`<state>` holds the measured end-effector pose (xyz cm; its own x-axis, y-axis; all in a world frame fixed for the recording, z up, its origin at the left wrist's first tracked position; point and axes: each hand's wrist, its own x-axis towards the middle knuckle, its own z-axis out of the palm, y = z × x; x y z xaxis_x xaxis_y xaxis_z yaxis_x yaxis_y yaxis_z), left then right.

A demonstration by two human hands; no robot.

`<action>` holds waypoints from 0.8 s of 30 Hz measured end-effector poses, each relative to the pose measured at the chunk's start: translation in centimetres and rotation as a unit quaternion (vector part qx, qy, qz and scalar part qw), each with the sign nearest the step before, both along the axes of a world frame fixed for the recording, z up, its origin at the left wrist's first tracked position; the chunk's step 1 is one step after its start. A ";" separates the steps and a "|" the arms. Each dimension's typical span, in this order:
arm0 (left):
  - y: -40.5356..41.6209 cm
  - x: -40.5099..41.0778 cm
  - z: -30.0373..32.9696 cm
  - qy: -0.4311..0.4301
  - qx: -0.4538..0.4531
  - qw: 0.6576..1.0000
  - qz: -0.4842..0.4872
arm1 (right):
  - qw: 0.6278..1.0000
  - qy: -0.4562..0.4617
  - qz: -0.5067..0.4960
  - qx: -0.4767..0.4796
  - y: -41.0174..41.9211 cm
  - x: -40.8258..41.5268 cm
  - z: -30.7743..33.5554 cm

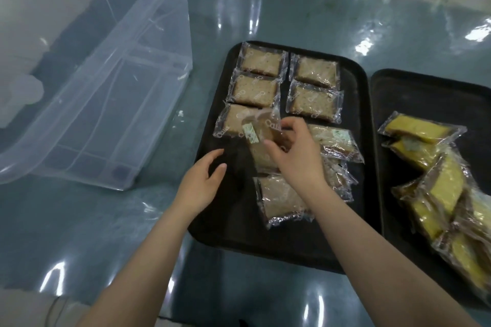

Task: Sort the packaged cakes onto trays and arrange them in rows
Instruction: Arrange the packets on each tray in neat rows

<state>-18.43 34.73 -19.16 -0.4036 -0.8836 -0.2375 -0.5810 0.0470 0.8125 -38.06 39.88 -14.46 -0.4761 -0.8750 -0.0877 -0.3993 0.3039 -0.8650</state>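
Note:
A black tray (287, 244) holds brown packaged cakes. Several lie flat in two neat columns at its far end (261, 61). More brown packs lie loose and overlapping on the tray's right side (337, 141), and one sits near the front (281, 200). My right hand (295, 152) grips one brown wrapped cake (261, 131), tilted above the tray's middle, just below the left column. My left hand (203, 186) hovers open over the tray's left part, holding nothing. A second black tray (414, 82) on the right carries a loose heap of yellow packaged cakes (446, 188).
A large clear plastic storage bin (101, 103) lies tipped on the glossy teal table (265, 297) to the left of the trays. A clear plastic sheet or bag stands behind it. Both trays sit close together, nearly touching.

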 end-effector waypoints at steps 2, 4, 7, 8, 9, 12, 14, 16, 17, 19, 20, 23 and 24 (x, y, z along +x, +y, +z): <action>0.2 0.5 -0.1 0.005 0.010 1.000 0.016 | 0.999 0.027 0.026 -0.023 -0.4 0.6 0.2; 0.4 0.7 -0.2 0.024 0.025 0.999 0.040 | 0.993 0.087 0.081 -0.020 -0.6 1.3 -0.3; 0.6 0.9 -0.4 0.054 0.048 0.993 0.089 | 0.954 0.208 0.213 0.037 -0.1 2.4 -2.1; 0.6 1.1 -0.5 0.053 0.053 0.992 0.102 | 0.936 0.242 0.252 0.053 0.2 2.7 -2.7; 0.7 1.3 -0.7 0.048 0.056 0.991 0.111 | 0.923 0.258 0.277 0.063 0.4 3.0 -3.3; 1.2 1.7 -0.8 0.062 0.054 0.990 0.118 | 0.914 0.242 0.316 0.078 0.9 3.4 -4.3; 1.6 1.7 -0.8 0.060 0.024 0.994 0.092 | 0.910 0.219 0.341 0.092 0.8 3.4 -4.4; 1.8 1.4 -0.8 0.007 -0.026 0.999 0.047 | 0.897 0.209 0.375 0.107 0.5 3.4 -4.3; 2.0 1.2 -0.8 -0.016 -0.047 0.998 0.028 | 0.891 0.210 0.388 0.113 0.5 3.3 -4.3; 2.1 0.6 -0.7 -0.034 -0.074 0.997 -0.010 | 0.888 0.214 0.393 0.106 0.4 3.0 -4.1; 2.2 0.3 -0.7 -0.044 -0.088 0.995 -0.030 | 0.892 0.221 0.384 0.091 0.4 2.6 -3.9; 2.6 -0.2 -1.0 -0.116 -0.139 0.981 -0.072 | 0.904 0.265 0.328 0.071 0.9 0.2 -3.3; 2.8 -0.3 -1.0 -0.140 -0.156 0.975 -0.072 | 0.900 0.281 0.320 0.087 1.3 -0.9 -3.1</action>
